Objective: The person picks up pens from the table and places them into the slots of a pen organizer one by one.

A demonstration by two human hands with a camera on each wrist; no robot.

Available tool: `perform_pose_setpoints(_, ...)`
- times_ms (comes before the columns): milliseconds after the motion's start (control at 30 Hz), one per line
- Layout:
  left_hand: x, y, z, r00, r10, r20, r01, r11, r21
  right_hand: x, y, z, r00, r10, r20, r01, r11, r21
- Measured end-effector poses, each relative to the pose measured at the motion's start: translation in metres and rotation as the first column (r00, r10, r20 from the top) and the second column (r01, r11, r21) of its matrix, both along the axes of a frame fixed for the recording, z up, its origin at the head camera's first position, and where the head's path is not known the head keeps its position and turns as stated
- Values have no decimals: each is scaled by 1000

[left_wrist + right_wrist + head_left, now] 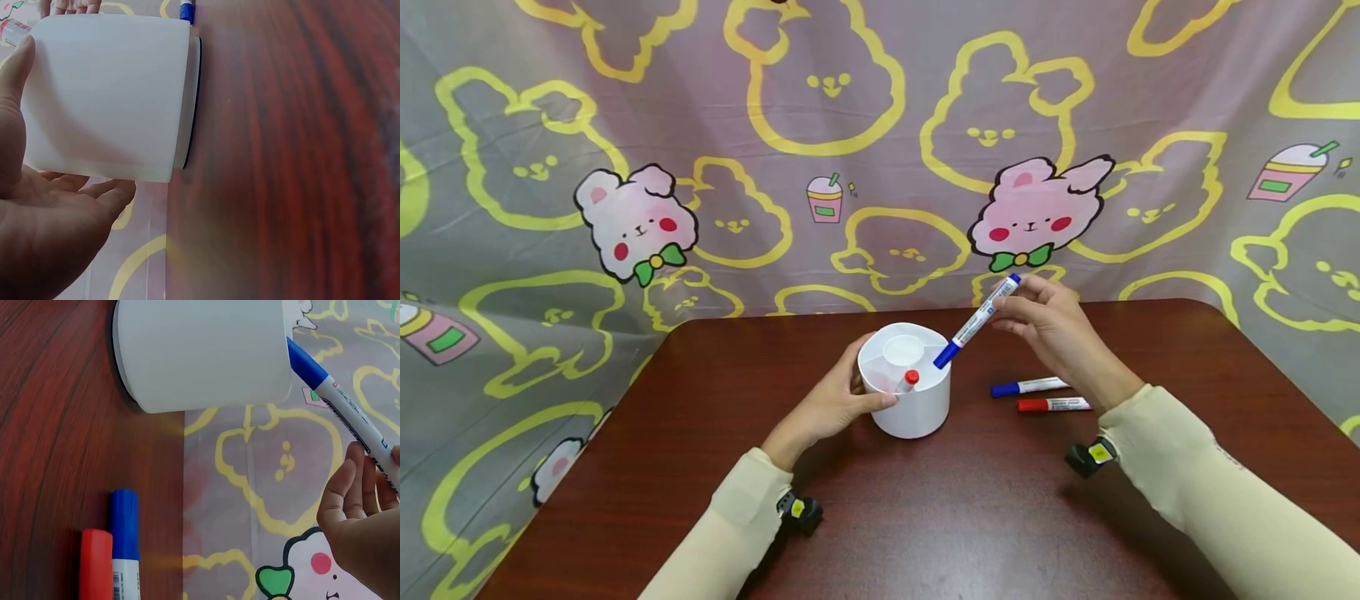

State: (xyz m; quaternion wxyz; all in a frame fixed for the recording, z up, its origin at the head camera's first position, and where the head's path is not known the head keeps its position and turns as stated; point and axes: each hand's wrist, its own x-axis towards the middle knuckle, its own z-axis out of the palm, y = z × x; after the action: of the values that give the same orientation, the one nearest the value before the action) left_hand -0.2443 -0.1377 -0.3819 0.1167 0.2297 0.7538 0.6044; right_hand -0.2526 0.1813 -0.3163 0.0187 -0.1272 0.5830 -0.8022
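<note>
A white round pen holder (906,392) with inner compartments stands mid-table; a red-capped marker (910,379) sticks up from one compartment. My left hand (838,400) grips the holder's left side, thumb at the rim; in the left wrist view the holder (109,94) lies against my left hand (37,206). My right hand (1048,321) pinches a blue-capped marker (977,321), tilted, its capped tip over the holder's right rim. In the right wrist view the blue marker (340,400) slants from my right hand (365,512) to the holder (203,353).
A blue marker (1026,387) and a red marker (1052,405) lie side by side on the dark wooden table (962,517), right of the holder, seen as marker caps (109,544) in the right wrist view. A cartoon-print cloth (820,150) hangs behind.
</note>
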Motion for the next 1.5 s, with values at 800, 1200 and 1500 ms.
perform_pose_setpoints(800,2,-3,4,1000,-10,11,10,1000,5,1,-31,-8,997,-36,-62,51,965,256)
perform_pose_setpoints(1200,2,1,5,1000,-3,16,3,1000,11,3,-43,-20,993,-22,-117,58,948,312)
perform_pose_setpoints(1500,1,1,3,1000,-8,14,7,1000,21,5,-45,-26,994,-23,-109,60,932,357)
